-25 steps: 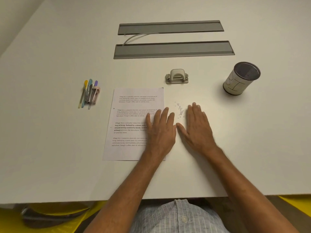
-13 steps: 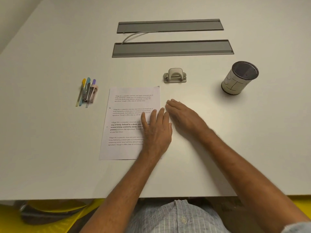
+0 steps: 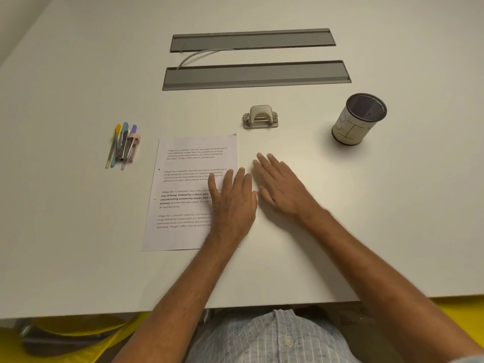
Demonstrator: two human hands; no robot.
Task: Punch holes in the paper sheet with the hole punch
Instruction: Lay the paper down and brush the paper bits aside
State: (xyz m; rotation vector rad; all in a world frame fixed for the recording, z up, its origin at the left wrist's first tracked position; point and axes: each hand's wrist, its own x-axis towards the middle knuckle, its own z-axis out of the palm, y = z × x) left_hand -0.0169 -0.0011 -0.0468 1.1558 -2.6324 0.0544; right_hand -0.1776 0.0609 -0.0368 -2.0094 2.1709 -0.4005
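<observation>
Desk (image 3: 78, 231) surface, white and broad, carries everything here, and two grey cable trays (image 3: 255, 74) are let into it at twelve o'clock. Next in size, the printed paper sheet (image 3: 188, 189) lies flat at about nine o'clock from the hands, with small marks along its left margin that may be punched holes, though they are too small to be sure. Lying flat on the sheet's right edge, the left hand (image 3: 231, 203) has straight fingers and grips nothing. Just beside it at three o'clock, the right hand (image 3: 281, 191) rests palm down on bare desk, fingers extended and holding nothing. A labelled mesh pen cup (image 3: 358, 119) stands at two o'clock, well apart.

Neither hand touches the hole punch (image 3: 260, 117), which sits at twelve o'clock from them, near the sheet's top right corner.

Judging from this, punching well means keeping the left palm pinning the sheet so it cannot skew, fetching the punch with the right, and seating the margin fully in the slot before pressing.

Pens and a stapler (image 3: 123, 145) lie bunched at ten o'clock.
</observation>
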